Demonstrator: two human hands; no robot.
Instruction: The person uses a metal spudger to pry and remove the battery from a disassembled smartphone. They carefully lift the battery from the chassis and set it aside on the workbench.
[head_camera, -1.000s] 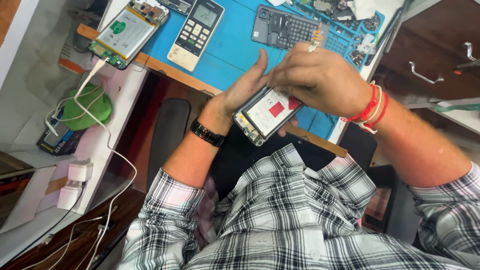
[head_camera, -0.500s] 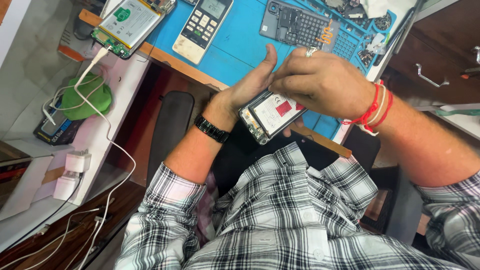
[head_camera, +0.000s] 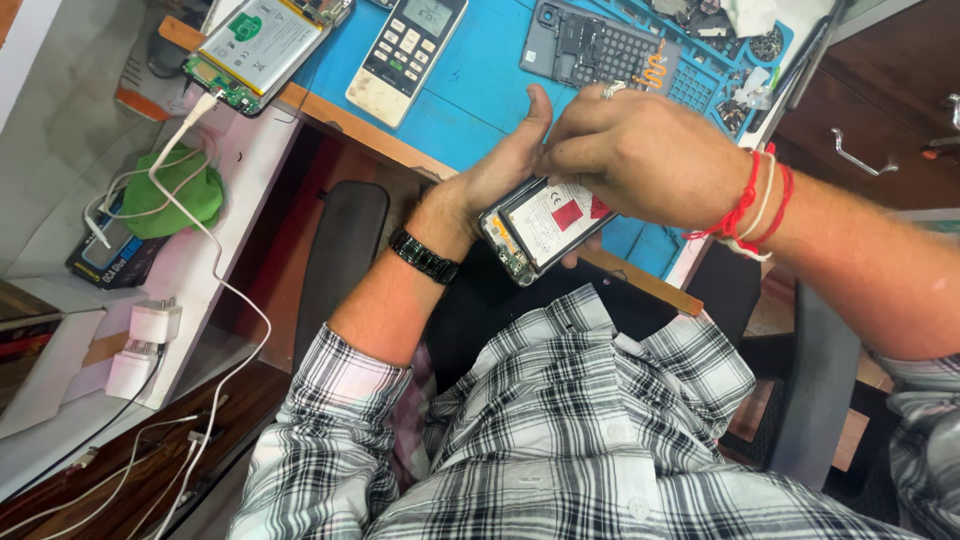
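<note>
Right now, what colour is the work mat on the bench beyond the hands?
Blue; the work mat shows best in the head view, the only one.

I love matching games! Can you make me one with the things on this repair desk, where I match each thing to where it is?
Things:
1. opened phone with its battery showing
2. white remote control with grey buttons
3. green cloth bundle
4. black wristwatch

Places:
A. on the left hand's wrist
B. lying on the blue work mat
C. held in both hands, under the right hand
D. on the white side shelf, among white cables

Pairs: 1-C, 2-B, 3-D, 4-A
</note>
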